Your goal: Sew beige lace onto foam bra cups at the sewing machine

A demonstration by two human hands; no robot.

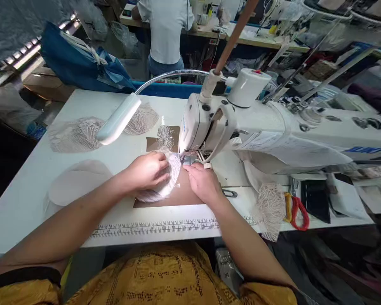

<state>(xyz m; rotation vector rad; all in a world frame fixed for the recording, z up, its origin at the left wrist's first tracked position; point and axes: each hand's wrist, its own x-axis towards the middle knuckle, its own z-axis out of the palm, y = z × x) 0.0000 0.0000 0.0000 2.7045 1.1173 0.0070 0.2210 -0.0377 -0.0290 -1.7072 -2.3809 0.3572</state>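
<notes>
Left hand (150, 170): fingers curled on the white, rounded lace fabric piece (173, 174); cannot tell whether pinching.
Right hand (204, 182): fingers together near the metal presser foot (182, 159); grip unclear.
Fabric piece: frame centre, over brown cardboard (189, 195).

Here, on the wearer's side of the right hand (205, 183), a ruler (178, 225) runs along the desk (25, 203), its numbers too small to read surely. Well off to that hand's right, blue letters on the machine (292, 125) blur; nearer, papers (266, 142) carry faint, illegible marks.
</notes>
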